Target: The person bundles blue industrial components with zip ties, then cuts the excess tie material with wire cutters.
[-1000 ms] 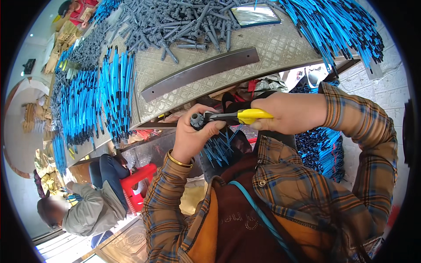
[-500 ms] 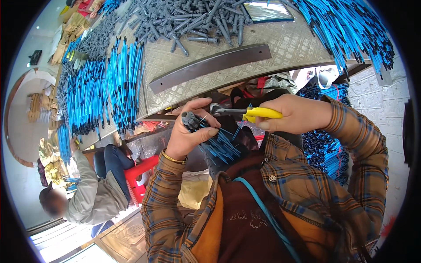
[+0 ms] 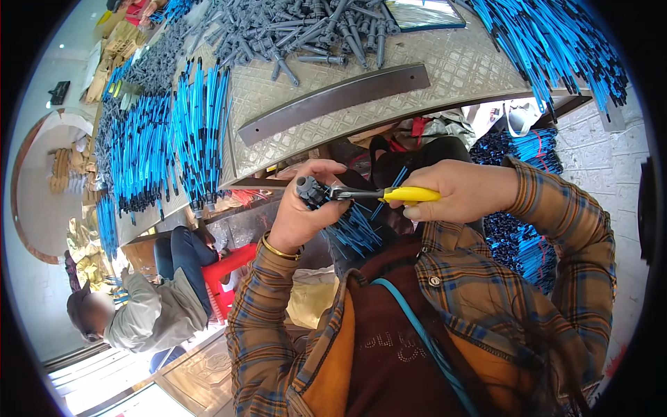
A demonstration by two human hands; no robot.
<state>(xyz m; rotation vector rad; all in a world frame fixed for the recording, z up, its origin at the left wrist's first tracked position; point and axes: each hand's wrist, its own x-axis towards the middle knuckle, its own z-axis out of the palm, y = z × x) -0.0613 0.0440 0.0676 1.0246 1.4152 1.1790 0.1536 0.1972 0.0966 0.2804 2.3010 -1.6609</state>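
My left hand (image 3: 295, 217) is closed around a grey plastic fitting (image 3: 306, 187), whose end sticks up between thumb and fingers. A spray of thin blue strips (image 3: 358, 235) shows just below that hand, over my lap; whether the strips join the fitting I cannot tell. In my right hand (image 3: 458, 186) is a pair of pliers with yellow handles (image 3: 417, 194). The pliers' metal jaws reach across to the left thumb and the fitting, and their tips are partly hidden by the hand.
Ahead stands a patterned table (image 3: 458, 69) with a heap of grey fittings (image 3: 292, 31), a dark metal bar (image 3: 333, 104) and bundles of blue strips (image 3: 556, 48). More bundles (image 3: 531, 250) lie below at right. Another person (image 3: 149, 313) sits at left near a red chair (image 3: 226, 271).
The pliers have moved left and slightly down, so their jaws now meet the fitting at my left thumb. My left hand has shifted slightly and keeps its hold.
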